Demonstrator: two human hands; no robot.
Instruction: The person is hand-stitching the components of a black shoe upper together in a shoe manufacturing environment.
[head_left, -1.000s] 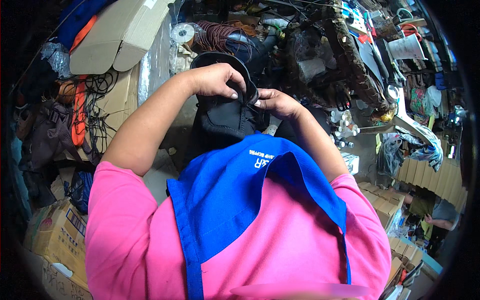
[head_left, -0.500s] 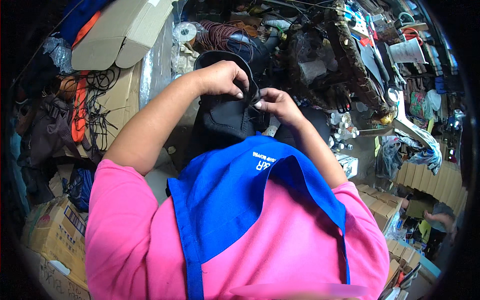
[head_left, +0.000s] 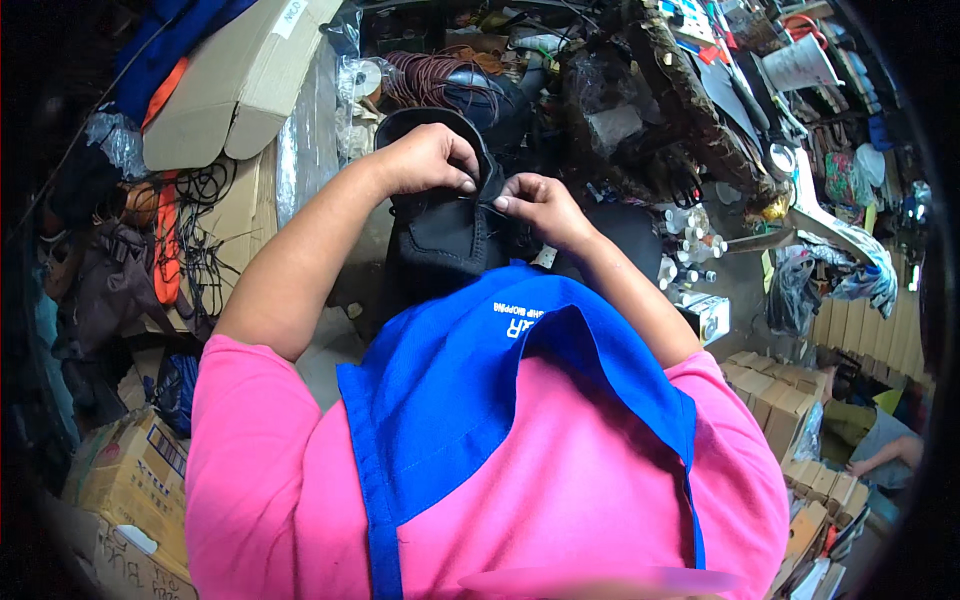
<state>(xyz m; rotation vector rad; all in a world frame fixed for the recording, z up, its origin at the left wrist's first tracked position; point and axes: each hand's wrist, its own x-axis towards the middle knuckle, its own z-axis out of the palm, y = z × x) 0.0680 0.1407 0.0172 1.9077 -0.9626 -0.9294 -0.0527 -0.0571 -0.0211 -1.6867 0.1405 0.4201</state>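
Observation:
On my lap lies a black shoe-like piece [head_left: 440, 245] with a curved open rim and a stitched seam along its right side. My left hand [head_left: 430, 160] reaches over its opening, thumb and fingers pinched on the edge near the seam. From the other side, my right hand [head_left: 545, 205] pinches the same seam edge between thumb and forefinger. Whether a thread or needle is between the fingertips is too small to tell. A blue apron [head_left: 450, 400] over my pink shirt touches the near end of the piece.
Cardboard boxes [head_left: 140, 480] stand at the lower left, and a folded carton [head_left: 235, 80] at the upper left. A coil of brown cord [head_left: 440, 80] lies beyond my hands. Small bottles [head_left: 690, 245] stand to the right. Another person's arm [head_left: 885, 455] shows at the far right.
Both hands keep their pinch on the seam edge and have shifted slightly; my right hand sits a little further left. The view has tilted a little, and more of the other person shows.

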